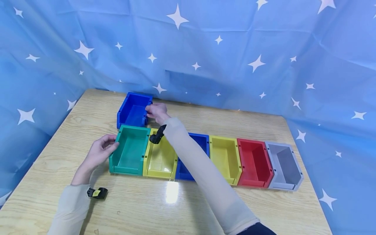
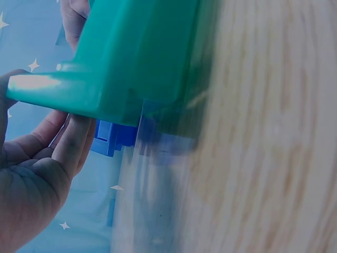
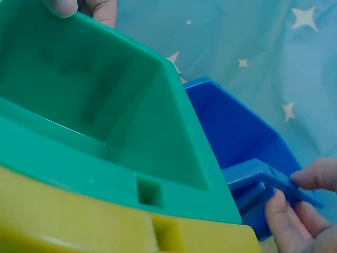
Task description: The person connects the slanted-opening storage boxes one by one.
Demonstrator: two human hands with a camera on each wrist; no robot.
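Observation:
At the back left of the table stands a blue storage bin (image 1: 136, 112). My right hand (image 1: 157, 111) pinches its right side wall; in the right wrist view the thumb and fingers (image 3: 284, 221) grip the blue rim. In front of it is a green bin (image 1: 131, 148), the leftmost of a row. My left hand (image 1: 101, 150) holds the green bin's left wall, thumb on the inner side and fingers (image 2: 73, 142) outside, as the left wrist view shows. A yellow bin (image 1: 160, 156) sits directly right of the green one, partly beneath my right forearm.
The row continues right with a second blue bin (image 1: 185, 171), largely hidden by my right sleeve, another yellow bin (image 1: 224, 158), a red bin (image 1: 255, 163) and a grey bin (image 1: 284, 166). A starry blue cloth (image 1: 205, 42) hangs behind the wooden table (image 1: 132, 209).

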